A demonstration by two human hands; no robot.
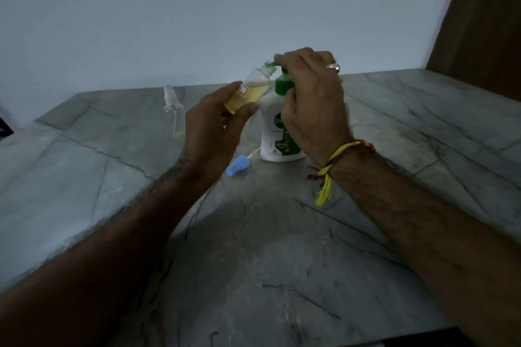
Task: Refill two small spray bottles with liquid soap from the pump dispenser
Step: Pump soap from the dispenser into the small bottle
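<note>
A small spray bottle (249,90), its cap off and its body partly filled with yellowish liquid, is held tilted by the left hand (217,127), whose grip is clamped around the lower body with the thumb across the front. The tilt appears chosen so that the open neck is brought right up under the green spout of the pump dispenser (277,124), letting soap drop straight in without a funnel. The dispenser is left standing upright on the bench (282,248), which gives the right hand (313,98) something firm to press against; its fingers are curled over the pump head, so that grip is judged closed on the pump, though the contact itself is hidden. The blue spray cap (238,165) with its dip tube has been laid on the bench just in front of the dispenser, near enough to be refitted. The second spray bottle (172,110), clear and with its sprayer on, stands well apart to the left, presumably waiting for its turn. 1 of 2 refills is judged under way.
</note>
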